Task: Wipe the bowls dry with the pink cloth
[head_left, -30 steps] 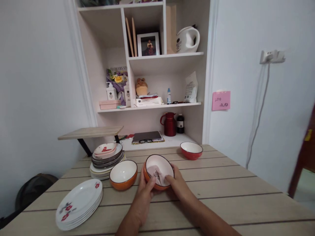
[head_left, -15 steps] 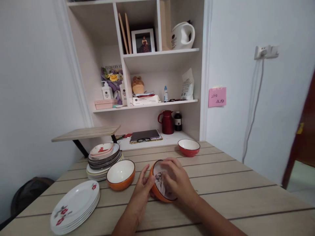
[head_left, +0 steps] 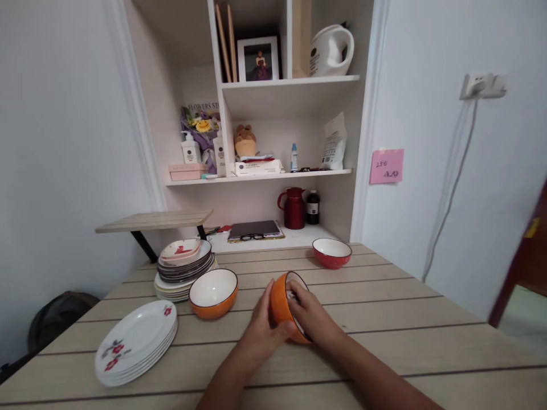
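**Left hand [head_left: 265, 329] holds orange bowl [head_left: 281, 300] tilted**

It grips the outside over the table [head_left: 393, 347], the tilt seemingly letting the right hand [head_left: 314, 313] reach in; that hand's grasp I cannot tell. Another bowl [head_left: 213, 295] stands nearby.

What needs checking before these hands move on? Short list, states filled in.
1. Left hand holding the outside of the tilted orange bowl: ok.
2. Right hand reaching inside that bowl: ok.
3. Right hand's grip on the cloth: cannot tell, only a sliver shows.
4. Second orange bowl upright, apart from both hands: ok.
5. Flowered plates stacked, apart from both hands: ok.
6. Red bowl upright, apart from both hands: ok.
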`<state>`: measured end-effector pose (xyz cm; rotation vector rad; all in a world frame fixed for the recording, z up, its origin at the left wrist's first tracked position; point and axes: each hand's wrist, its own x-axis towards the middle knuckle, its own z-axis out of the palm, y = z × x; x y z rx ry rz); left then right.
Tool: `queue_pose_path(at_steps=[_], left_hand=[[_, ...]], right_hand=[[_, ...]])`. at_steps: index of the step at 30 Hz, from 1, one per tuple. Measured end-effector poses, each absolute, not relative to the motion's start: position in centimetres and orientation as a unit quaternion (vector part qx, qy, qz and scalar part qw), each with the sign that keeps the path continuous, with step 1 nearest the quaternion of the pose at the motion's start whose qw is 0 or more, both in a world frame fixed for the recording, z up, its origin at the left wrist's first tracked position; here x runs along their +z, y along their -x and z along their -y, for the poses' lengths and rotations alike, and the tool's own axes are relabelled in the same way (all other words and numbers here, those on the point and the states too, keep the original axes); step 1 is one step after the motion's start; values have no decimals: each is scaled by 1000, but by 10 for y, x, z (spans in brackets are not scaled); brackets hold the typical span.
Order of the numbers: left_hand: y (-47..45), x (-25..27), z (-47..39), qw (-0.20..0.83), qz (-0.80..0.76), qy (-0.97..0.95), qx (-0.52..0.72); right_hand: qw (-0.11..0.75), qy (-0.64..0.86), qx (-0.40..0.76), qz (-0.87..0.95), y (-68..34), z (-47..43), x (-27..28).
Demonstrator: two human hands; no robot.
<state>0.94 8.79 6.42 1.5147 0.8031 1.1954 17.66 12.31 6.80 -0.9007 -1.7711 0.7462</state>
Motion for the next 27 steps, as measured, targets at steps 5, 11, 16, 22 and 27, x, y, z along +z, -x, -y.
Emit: queue_pose_path(at_steps=[5,11,16,22,27], left_hand=[[-16,62,-86,518,-338,-625,477],[-14,69,-85,543,-332,-582,506],[-10,69,-90,566,-324,-548,523],[-9,65,-97,581,-353,-491,545],[-10,61,-95,537,-359,-483,591]], right_hand=[[505,359,327,714,-177,-119,74],[447,283,444,723,-175,-103,92],[323,269,494,761,-202,-97,113],[226,256,369,865,-214,-102,110],[311,308,337,834,-194,-94,102]])
